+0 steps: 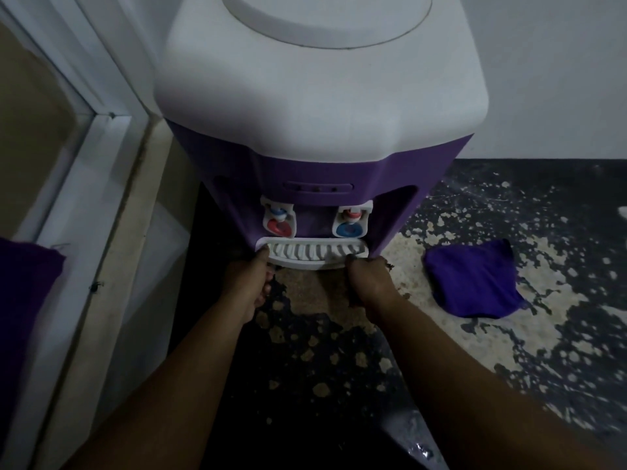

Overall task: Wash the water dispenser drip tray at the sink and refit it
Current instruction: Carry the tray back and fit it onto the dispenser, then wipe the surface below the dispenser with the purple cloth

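Note:
A white and purple water dispenser (315,106) stands in front of me against the wall. Its white slotted drip tray (314,254) sits in the recess below the two taps (315,222). My left hand (249,283) grips the tray's left end, thumb on the grille. At the tray's right end my right hand (368,283) has its fingers curled under the front lip. Both forearms reach in from the bottom of the view.
A purple cloth (473,279) lies on the worn, patchy dark floor (509,334) to the right of the dispenser. A white door frame (101,205) runs along the left. Another purple cloth (23,300) shows at the left edge.

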{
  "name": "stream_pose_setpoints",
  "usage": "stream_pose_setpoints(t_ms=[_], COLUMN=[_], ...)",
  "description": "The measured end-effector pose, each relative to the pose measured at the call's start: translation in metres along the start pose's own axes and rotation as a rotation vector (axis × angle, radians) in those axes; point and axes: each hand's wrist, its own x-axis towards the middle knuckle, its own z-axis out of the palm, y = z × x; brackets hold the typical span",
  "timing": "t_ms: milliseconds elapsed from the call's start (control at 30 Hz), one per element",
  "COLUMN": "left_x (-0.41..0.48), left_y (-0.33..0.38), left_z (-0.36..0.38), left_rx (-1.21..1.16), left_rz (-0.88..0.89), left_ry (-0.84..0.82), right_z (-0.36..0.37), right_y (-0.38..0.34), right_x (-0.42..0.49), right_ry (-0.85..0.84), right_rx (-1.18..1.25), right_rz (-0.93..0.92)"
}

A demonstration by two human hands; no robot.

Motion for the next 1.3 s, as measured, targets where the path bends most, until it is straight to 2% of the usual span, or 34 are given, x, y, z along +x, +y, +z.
stream_pose_setpoints(t_ms=[100,200,300,367,467,567,633,733,867,1033,1200,1300], left_x=[-0.017,-0.031,-0.046,-0.058,-0.075,-0.090,-0.096,-0.099,-0.092,-0.090,-0.094,-0.098], left_y=[-0.017,-0.036,-0.050,-0.056,-0.056,-0.053,-0.051,-0.054,-0.062,-0.068,-0.073,-0.074], left_z=[0.002,0.010,0.020,0.033,0.056,0.084,0.102,0.124,0.138,0.146,0.146,0.145], left_rx=[0.064,0.280,0.602,0.713,0.833,0.907,0.977,1.056,1.046,1.034,1.028,1.031], left_rz=[0.082,0.266,0.554,0.717,0.839,0.835,0.818,0.687,0.583,0.575,0.595,0.614], left_ry=[-0.044,-0.062,-0.058,-0.112,-0.141,-0.123,-0.102,-0.101,-0.095,-0.022,0.033,0.051], right_z=[-0.006,-0.021,-0.047,-0.067,-0.101,-0.139,-0.161,-0.181,-0.189,-0.186,-0.180,-0.178], right_y=[0.015,0.028,0.042,0.050,0.058,0.065,0.069,0.073,0.083,0.095,0.096,0.096], right_x=[-0.016,-0.033,-0.038,-0.037,-0.030,-0.017,-0.003,0.015,0.036,0.044,0.046,0.045], right_ry=[-0.053,-0.033,0.003,0.025,0.138,0.257,0.315,0.253,0.140,0.100,0.157,0.243], right_rx=[-0.274,-0.367,-0.401,-0.443,-0.513,-0.594,-0.686,-0.822,-0.900,-0.967,-0.982,-1.103], right_rz=[-0.303,-0.470,-0.541,-0.565,-0.579,-0.562,-0.461,-0.287,-0.201,-0.238,-0.301,-0.434])
